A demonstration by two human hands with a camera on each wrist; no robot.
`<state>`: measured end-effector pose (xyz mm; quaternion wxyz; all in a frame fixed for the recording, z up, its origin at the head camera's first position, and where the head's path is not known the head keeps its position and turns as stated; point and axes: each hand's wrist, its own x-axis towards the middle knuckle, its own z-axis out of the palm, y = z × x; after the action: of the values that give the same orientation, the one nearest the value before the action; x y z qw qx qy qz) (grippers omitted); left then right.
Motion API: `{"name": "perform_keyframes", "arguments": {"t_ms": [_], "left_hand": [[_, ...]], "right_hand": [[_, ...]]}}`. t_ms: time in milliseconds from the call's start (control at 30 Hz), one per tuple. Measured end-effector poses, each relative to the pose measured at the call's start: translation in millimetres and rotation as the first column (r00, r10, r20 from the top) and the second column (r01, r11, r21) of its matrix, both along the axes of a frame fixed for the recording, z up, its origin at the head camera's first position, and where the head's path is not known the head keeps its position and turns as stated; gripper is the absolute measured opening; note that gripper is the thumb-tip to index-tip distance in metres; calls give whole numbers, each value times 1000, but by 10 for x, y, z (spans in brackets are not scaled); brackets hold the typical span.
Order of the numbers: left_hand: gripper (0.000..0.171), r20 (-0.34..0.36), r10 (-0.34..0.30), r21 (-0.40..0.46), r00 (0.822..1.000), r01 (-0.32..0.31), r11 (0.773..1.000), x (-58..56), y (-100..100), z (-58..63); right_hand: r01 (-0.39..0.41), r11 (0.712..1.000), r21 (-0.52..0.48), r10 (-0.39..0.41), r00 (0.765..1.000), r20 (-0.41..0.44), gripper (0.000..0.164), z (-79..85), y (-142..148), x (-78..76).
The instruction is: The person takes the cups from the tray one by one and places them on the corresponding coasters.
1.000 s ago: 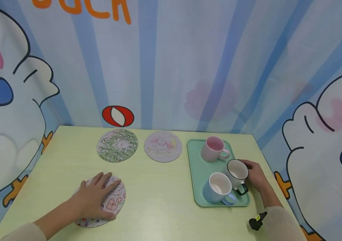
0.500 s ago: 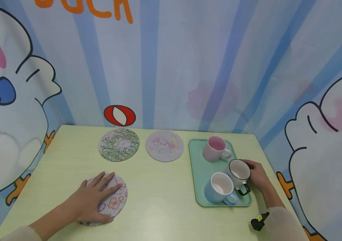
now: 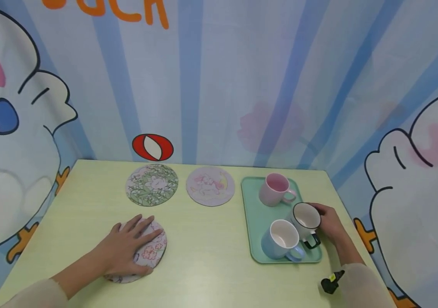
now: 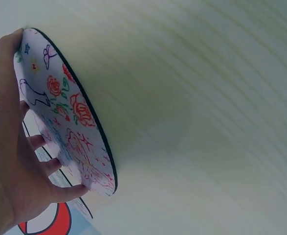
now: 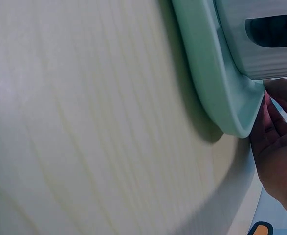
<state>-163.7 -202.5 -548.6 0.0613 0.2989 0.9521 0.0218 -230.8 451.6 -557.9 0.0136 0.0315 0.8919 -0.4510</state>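
My left hand (image 3: 128,248) lies spread over a round mat with flower drawings (image 3: 155,252) at the table's left front. In the left wrist view its thumb and fingers reach to the edge of that mat (image 4: 60,107). At the right, my right hand (image 3: 328,222) grips the side rim of a mint-green tray (image 3: 251,222), beside a white mug with a black rim and handle (image 3: 306,218). The right wrist view puts its fingers (image 5: 280,90) at the tray's edge; part of this hand is out of frame. A light-blue mug (image 3: 278,244) and a pink mug (image 3: 274,190) also stand on the tray.
Two more round mats lie near the table's back edge: a green floral one (image 3: 152,185) and a pale pink unicorn one (image 3: 210,186). A striped curtain (image 3: 219,85) with cartoon ducks encloses the pale wood-grain table (image 3: 203,256).
My left hand has slid the flower-drawn mat a little to the right and away from me. The right hand, tray and mugs have kept their places.
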Motion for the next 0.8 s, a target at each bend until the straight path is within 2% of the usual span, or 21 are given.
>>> {"name": "perform_keyframes", "arguments": {"t_ms": [233, 500, 633, 800], "left_hand": [[104, -17, -8, 9, 1000, 8, 1000, 10, 15, -17], [108, 11, -47, 36, 999, 47, 998, 99, -179, 56], [101, -45, -119, 68, 992, 122, 990, 145, -305, 27], [90, -131, -190, 89, 973, 203, 975, 181, -410, -52]], "right_hand": [[6, 1000, 1, -6, 1000, 5, 41, -7, -4, 1], [16, 1000, -4, -15, 1000, 20, 40, -8, -27, 15], [15, 1000, -4, -14, 1000, 22, 40, 1, -24, 19], [13, 1000, -1, -13, 1000, 27, 40, 29, -10, 31]]}}
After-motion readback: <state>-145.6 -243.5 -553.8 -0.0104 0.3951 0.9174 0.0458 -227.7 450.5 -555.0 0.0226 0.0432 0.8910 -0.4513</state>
